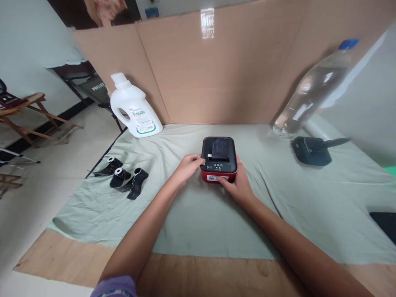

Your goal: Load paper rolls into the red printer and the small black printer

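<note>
A small receipt printer [220, 170], black on top with a red body, sits on the green cloth in front of me. A dark strip of paper [220, 148] comes out of its slot and lies back over the lid. My right hand [239, 183] holds the right side, its thumb on the white label at the front and its fingers along the far edge. At the printer's left front corner, the fingers of my left hand [190, 167] are curled and pressed together against the casing. Their tips are partly hidden.
Several small rolls of black paper [120, 173] lie to the left. Behind them stands a white detergent jug [134, 107]. A large water bottle [315, 90] leans at the back right, near a black device [311, 151]. Cardboard [222, 66] walls off the back.
</note>
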`<state>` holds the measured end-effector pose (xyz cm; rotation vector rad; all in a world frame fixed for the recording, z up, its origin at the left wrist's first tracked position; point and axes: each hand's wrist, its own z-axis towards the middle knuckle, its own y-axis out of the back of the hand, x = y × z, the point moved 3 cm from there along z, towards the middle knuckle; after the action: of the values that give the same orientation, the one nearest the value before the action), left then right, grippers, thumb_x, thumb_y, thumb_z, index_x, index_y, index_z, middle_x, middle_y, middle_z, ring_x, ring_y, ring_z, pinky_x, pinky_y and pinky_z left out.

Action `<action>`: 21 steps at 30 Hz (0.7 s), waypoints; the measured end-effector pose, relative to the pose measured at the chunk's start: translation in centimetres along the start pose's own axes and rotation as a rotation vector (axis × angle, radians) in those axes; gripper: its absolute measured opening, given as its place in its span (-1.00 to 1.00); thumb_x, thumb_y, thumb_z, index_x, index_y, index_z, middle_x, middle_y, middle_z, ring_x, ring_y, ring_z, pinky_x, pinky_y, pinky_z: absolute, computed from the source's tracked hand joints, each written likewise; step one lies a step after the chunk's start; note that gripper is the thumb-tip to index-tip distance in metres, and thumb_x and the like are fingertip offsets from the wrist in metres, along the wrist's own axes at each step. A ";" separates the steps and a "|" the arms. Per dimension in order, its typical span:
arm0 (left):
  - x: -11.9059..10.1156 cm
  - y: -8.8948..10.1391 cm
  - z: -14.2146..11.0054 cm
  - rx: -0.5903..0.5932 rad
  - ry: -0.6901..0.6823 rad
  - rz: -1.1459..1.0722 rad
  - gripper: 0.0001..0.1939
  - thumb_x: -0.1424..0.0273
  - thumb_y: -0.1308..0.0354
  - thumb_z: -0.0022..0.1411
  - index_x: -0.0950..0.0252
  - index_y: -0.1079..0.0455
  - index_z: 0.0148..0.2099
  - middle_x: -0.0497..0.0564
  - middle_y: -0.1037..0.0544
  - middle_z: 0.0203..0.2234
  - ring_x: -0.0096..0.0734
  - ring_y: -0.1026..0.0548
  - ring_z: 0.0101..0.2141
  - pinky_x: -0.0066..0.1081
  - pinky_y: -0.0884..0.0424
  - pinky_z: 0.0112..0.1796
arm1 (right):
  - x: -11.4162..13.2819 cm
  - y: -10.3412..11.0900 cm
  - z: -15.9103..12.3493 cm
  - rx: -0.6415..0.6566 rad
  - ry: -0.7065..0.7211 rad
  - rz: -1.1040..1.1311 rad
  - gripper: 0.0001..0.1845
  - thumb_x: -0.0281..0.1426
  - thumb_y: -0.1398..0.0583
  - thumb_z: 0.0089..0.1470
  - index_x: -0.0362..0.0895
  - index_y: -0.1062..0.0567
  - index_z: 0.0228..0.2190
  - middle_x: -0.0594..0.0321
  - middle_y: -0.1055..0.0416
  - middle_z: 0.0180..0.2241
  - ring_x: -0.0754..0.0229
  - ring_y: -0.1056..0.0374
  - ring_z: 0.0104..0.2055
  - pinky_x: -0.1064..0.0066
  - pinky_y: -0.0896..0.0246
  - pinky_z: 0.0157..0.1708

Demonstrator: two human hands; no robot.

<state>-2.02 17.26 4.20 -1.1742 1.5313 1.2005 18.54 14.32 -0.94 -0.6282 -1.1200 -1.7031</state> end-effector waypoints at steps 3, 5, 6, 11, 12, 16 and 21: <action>0.0 0.2 0.2 0.076 0.065 -0.061 -0.67 0.26 -0.21 0.04 0.23 -0.10 -0.51 -0.22 -0.07 -0.65 -0.61 -0.02 -0.62 -0.44 0.14 -0.54 | 0.0 0.0 0.1 0.005 0.003 0.005 -0.02 -0.05 -0.37 0.05 0.00 -0.10 0.36 -0.02 -0.31 0.20 -0.21 -0.26 0.22 -0.14 -0.19 0.20; 0.1 0.3 0.4 0.125 0.097 -0.086 -0.65 0.27 -0.23 0.05 0.23 -0.08 -0.50 -0.22 -0.07 -0.63 -0.63 0.00 -0.64 -0.44 0.19 -0.55 | 0.0 0.0 0.1 0.005 0.006 0.000 -0.01 -0.04 -0.37 0.04 0.00 -0.10 0.35 -0.03 -0.31 0.20 -0.21 -0.26 0.22 -0.15 -0.19 0.21; 0.2 0.4 0.5 0.145 0.105 -0.093 -0.65 0.27 -0.23 0.06 0.23 -0.07 -0.49 -0.22 -0.08 -0.63 -0.64 0.00 -0.65 -0.44 0.20 -0.56 | 0.0 0.0 0.1 0.005 0.006 -0.003 -0.01 -0.04 -0.37 0.05 -0.01 -0.10 0.36 -0.03 -0.31 0.19 -0.22 -0.26 0.22 -0.15 -0.19 0.20; 0.2 0.5 0.6 0.171 0.123 -0.102 -0.67 0.31 -0.20 0.09 0.24 -0.07 -0.49 -0.22 -0.09 -0.61 -0.68 0.01 -0.67 -0.46 0.21 -0.58 | -0.1 -0.1 0.0 0.002 0.005 -0.008 0.01 -0.03 -0.36 0.05 -0.02 -0.07 0.37 -0.05 -0.30 0.20 -0.22 -0.26 0.22 -0.16 -0.19 0.20; 0.2 0.4 0.5 0.168 0.127 -0.098 -0.68 0.32 -0.20 0.10 0.24 -0.08 -0.48 -0.21 -0.09 -0.61 -0.68 0.01 -0.67 -0.46 0.21 -0.58 | -0.1 -0.1 0.0 0.000 0.006 -0.006 0.00 -0.03 -0.36 0.05 -0.02 -0.08 0.37 -0.05 -0.30 0.20 -0.22 -0.26 0.22 -0.16 -0.18 0.20; 0.1 0.3 0.5 0.149 0.133 -0.089 -0.69 0.34 -0.19 0.11 0.24 -0.08 -0.48 -0.21 -0.10 -0.62 -0.69 0.00 -0.68 -0.47 0.20 -0.59 | 0.0 -0.1 0.0 0.003 0.002 0.000 0.00 -0.04 -0.36 0.05 -0.02 -0.08 0.37 -0.04 -0.31 0.19 -0.21 -0.26 0.21 -0.15 -0.18 0.21; 0.5 0.3 0.6 0.151 0.138 -0.095 -0.69 0.34 -0.20 0.12 0.24 -0.08 -0.47 -0.22 -0.08 -0.63 -0.67 0.01 -0.69 -0.49 0.21 -0.60 | -0.2 -0.2 -0.1 -0.008 -0.006 -0.023 0.01 -0.07 -0.36 0.06 -0.05 -0.06 0.37 -0.05 -0.32 0.16 -0.22 -0.26 0.20 -0.14 -0.19 0.19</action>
<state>-2.43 17.79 3.63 -1.2351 1.6192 0.9411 18.45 14.35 -1.23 -0.6275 -1.1291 -1.7273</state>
